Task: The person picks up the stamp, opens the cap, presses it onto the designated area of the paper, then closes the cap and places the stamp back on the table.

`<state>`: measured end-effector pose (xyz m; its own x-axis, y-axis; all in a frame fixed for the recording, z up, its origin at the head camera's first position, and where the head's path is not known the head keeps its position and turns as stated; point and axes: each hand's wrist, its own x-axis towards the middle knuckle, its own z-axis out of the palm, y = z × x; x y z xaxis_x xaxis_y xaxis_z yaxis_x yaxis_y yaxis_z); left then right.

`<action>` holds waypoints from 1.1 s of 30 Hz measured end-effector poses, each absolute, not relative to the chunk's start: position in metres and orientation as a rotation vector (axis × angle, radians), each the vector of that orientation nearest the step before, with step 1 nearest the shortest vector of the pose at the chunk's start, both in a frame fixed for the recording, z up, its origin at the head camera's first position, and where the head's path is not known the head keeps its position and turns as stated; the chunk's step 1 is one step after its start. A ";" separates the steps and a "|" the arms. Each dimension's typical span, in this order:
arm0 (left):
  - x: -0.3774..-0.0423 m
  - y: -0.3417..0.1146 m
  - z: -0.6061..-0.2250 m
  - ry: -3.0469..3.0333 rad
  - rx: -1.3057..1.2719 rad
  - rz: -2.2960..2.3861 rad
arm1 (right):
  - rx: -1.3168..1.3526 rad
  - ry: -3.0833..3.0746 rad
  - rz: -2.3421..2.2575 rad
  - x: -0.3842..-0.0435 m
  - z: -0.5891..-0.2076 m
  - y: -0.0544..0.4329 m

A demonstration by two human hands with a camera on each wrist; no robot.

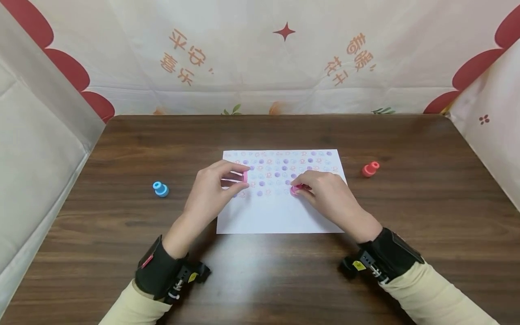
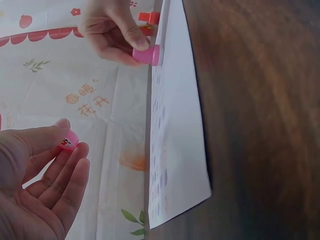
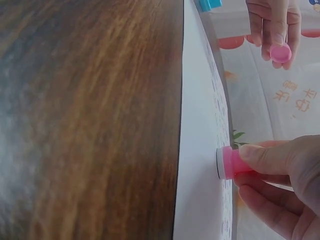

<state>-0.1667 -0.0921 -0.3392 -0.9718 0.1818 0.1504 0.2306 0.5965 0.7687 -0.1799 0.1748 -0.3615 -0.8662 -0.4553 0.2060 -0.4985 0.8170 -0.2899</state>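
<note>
A white sheet of paper (image 1: 276, 219) lies on the table, its upper part covered in rows of small purple, red and pale blue stamp prints. My right hand (image 1: 328, 192) pinches a pink stamp (image 3: 231, 162) between thumb and fingers. The stamp's face points down at the sheet, right at its surface near the lowest printed row. Over the left side of the paper, my left hand (image 1: 209, 185) holds a small pink cap (image 2: 71, 140) by thumb and fingertips, raised off the sheet. A small picture shows on the cap's end in the left wrist view.
A blue stamp (image 1: 160, 189) stands on the wooden table (image 1: 122, 253) left of the paper. To the right is a red stamp (image 1: 370, 169). A patterned white cloth (image 1: 260, 58) hangs behind the table's far edge and along the sides.
</note>
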 end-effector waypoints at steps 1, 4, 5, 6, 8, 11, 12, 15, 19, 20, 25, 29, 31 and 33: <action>-0.167 -0.091 -0.339 -2.755 -0.364 -1.345 | 0.757 -2.871 0.513 -0.180 -0.360 0.174; -0.167 -0.089 -0.339 -2.758 -0.379 -1.370 | 0.749 -2.885 0.525 -0.181 -0.357 0.174; -0.167 -0.089 -0.339 -2.760 -0.378 -1.373 | 0.748 -2.894 0.530 -0.182 -0.357 0.173; -0.168 -0.088 -0.339 -2.764 -0.373 -1.374 | 0.749 -2.902 0.534 -0.182 -0.356 0.173; -0.167 -0.088 -0.340 -2.767 -0.368 -1.381 | 0.749 -2.915 0.537 -0.183 -0.356 0.172; -0.167 -0.086 -0.340 -2.770 -0.369 -1.379 | 0.753 -2.914 0.537 -0.184 -0.357 0.171; -0.167 -0.086 -0.340 -2.771 -0.372 -1.379 | 0.754 -2.911 0.537 -0.184 -0.358 0.171; -0.166 -0.085 -0.341 -2.772 -0.380 -1.373 | 0.761 -2.904 0.538 -0.184 -0.359 0.172; -0.166 -0.084 -0.341 -2.764 -0.388 -1.378 | 0.723 -2.923 0.628 -0.185 -0.359 0.175; -0.166 -0.084 -0.341 -2.762 -0.391 -1.380 | 0.703 -2.928 0.662 -0.186 -0.358 0.176; -0.165 -0.084 -0.342 -2.754 -0.394 -1.382 | 0.631 -2.916 0.850 -0.188 -0.353 0.180; -0.164 -0.083 -0.342 -2.757 -0.396 -1.378 | 0.579 -2.878 0.935 -0.187 -0.349 0.181; -0.164 -0.083 -0.342 -2.758 -0.395 -1.375 | 0.553 -2.851 0.977 -0.186 -0.348 0.181; -0.164 -0.082 -0.343 -2.756 -0.394 -1.377 | 0.534 -2.829 1.020 -0.185 -0.347 0.181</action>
<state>-0.1641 -0.0820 -0.3429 -0.9672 0.2089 0.1444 0.2408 0.5747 0.7821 -0.1852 0.1806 -0.3467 -0.9352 -0.2941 0.1975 -0.3525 0.7164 -0.6022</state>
